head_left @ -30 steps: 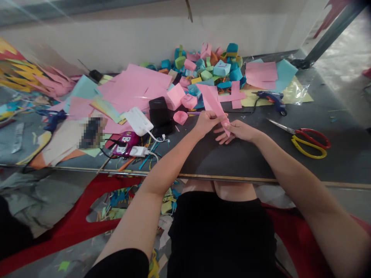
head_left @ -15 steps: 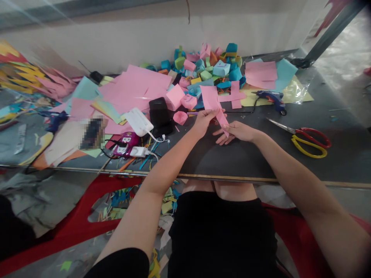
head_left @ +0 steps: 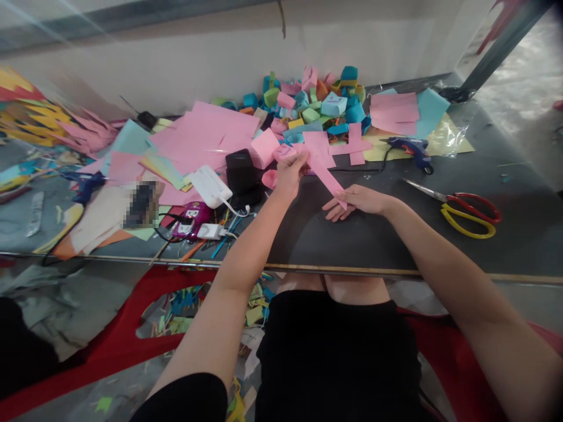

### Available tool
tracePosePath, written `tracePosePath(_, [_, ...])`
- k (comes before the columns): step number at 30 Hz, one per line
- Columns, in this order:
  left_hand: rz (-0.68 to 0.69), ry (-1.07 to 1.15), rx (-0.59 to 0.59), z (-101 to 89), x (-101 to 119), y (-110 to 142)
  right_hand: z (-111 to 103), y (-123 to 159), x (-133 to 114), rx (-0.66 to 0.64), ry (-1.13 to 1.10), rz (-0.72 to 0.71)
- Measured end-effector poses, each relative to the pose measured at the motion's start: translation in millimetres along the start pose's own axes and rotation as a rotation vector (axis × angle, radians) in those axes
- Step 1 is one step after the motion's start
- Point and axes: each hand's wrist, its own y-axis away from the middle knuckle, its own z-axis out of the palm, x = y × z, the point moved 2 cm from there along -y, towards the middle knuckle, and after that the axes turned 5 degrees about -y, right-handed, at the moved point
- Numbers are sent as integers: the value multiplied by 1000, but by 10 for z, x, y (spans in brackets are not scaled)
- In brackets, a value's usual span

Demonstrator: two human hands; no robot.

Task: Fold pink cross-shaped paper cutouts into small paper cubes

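Long, narrow pink paper strip, straight, held between 2 hands, slanting from far left to near right.

Pink strip = matt paper, smooth; piled boxes ditto. Tabletop dark, matt (edge trim poss. wood, can't tell). Scissor blades metal, sl. shiny; grips smooth plastic. Glue gun blue plastic. Film at rt. clear, glossy plastic. Power strip purple, glossy plastic; red seat plastic too. Black garment matt cloth.
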Motion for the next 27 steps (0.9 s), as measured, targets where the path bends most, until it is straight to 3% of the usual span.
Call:
tracePosePath(5, [-11, -16, 1, -36, 57, 15, 21, 8, -4, -15, -19, -4])
tracePosePath(10, [-53, -70, -215, 173, 72, 243, 35, -27, 20, 83, -23, -56])
tracePosePath(14, [82, -163, -310, 317, 95, 374, 37, -61, 36, 157, -9, -89])
tracePosePath(18, [188, -219, -251, 298, 143, 372, 38, -80, 21, 214, 25, -180])
tracePosePath(22, [250, -253, -181, 228, 180, 351, 9, -84, -19, 380, 32, -358])
tracePosePath(27, [265, -305, -287, 255, 185, 434, -87, -56, -27, 659, 3, -481])
